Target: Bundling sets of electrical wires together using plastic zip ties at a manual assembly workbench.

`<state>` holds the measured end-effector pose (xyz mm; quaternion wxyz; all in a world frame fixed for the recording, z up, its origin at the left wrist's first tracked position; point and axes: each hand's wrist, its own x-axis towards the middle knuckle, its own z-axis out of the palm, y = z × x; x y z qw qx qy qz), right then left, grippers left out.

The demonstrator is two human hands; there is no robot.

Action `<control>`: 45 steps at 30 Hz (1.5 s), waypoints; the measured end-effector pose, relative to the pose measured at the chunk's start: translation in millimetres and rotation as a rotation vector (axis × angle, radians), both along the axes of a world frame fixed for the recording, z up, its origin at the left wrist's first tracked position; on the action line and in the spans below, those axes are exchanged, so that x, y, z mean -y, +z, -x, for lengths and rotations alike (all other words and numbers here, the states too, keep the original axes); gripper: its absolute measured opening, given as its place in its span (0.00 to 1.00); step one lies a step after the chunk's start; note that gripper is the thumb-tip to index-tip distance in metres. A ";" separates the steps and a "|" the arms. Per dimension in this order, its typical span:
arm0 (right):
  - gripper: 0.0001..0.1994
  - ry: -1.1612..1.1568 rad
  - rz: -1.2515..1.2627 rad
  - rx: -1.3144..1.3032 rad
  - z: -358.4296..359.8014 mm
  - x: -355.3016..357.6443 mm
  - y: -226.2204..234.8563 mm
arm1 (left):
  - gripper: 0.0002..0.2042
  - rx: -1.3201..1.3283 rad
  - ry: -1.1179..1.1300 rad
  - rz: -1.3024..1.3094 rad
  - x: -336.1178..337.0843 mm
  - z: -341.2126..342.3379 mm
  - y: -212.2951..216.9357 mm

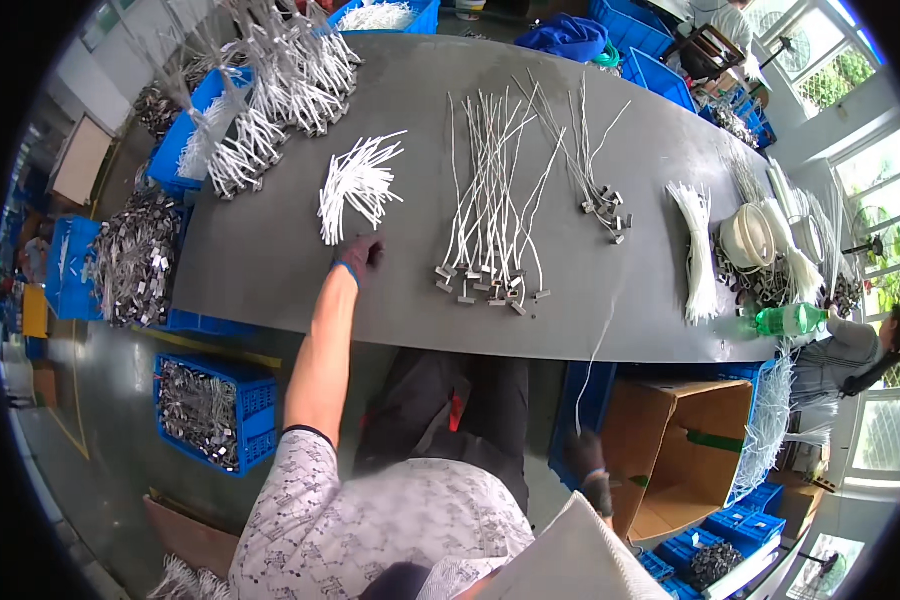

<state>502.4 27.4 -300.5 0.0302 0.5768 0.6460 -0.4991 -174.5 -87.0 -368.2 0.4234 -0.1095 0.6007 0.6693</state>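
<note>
My left hand point(362, 256), in a dark glove, is at the near end of a loose pile of short white sleeves point(358, 185) on the grey table. Its fingers are curled in, and what they hold, if anything, is hidden. My right hand point(584, 458), also gloved, is below the table's front edge on the right, closed round the lower end of a thin white wire point(596, 355). The wire runs up over the edge onto the tabletop. Between the hands lies a spread of white wires with small metal end pieces point(492, 190), those pieces toward me.
A smaller group of wires point(590, 165) lies farther right, then a white bundle point(697, 250) and a green bottle point(785, 320). An open cardboard box point(670, 450) stands by my right hand. Bundled wires point(295, 70) fill the table's far left. A blue crate point(258, 425) is on the floor.
</note>
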 end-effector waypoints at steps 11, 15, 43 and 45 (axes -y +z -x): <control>0.10 0.485 -0.554 0.207 44.1 75.0 44.9 | 0.04 0.230 -0.017 -0.584 -95.8 -237.2 147.2; 0.11 0.592 -0.539 0.353 51.3 65.0 56.2 | 0.06 -0.076 0.255 -0.560 -105.1 -250.6 205.9; 0.10 -0.128 -0.162 -0.682 145.1 53.2 114.0 | 0.09 -0.334 -0.582 -0.252 -77.3 -254.9 206.6; 0.10 -0.262 -0.071 -0.744 179.4 39.0 124.9 | 0.09 -0.133 -0.591 -0.419 -63.1 -273.8 201.7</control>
